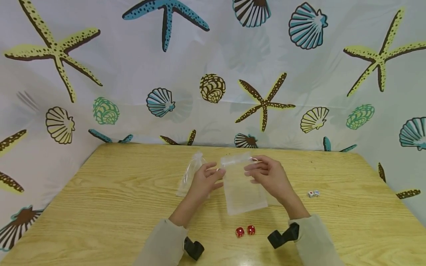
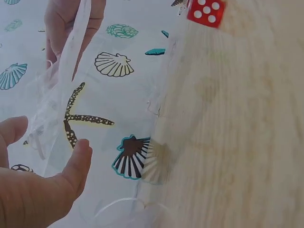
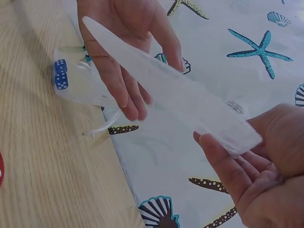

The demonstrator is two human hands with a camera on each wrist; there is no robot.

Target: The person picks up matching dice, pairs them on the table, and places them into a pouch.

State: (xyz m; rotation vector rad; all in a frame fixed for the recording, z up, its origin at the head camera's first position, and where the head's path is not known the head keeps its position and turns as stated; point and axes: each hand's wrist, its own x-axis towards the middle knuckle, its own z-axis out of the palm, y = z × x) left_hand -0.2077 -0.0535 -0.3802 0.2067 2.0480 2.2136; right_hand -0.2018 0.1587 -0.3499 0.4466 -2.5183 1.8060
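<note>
A sheer white drawstring pouch (image 1: pixel 245 195) hangs upright above the table between both hands. My right hand (image 1: pixel 271 177) pinches it near its upper right corner; the right wrist view shows the thumb and fingers (image 3: pixel 223 166) at the pouch's edge. My left hand (image 1: pixel 201 181) is beside the pouch's upper left edge, its thumb and index finger (image 2: pixel 78 166) spread apart. Whether the left fingertips touch the fabric I cannot tell. Behind the left hand, a second sheer pouch (image 1: pixel 188 175) lies on the table, with blue dice (image 3: pixel 61 74) seemingly inside it.
Two red dice (image 1: pixel 245 231) sit on the wooden table (image 1: pixel 110 207) near its front, below the held pouch. Two small white dice (image 1: pixel 313 193) lie to the right of my right hand. A sheet printed with shells and starfish (image 1: pixel 133 74) hangs around the table's back and sides.
</note>
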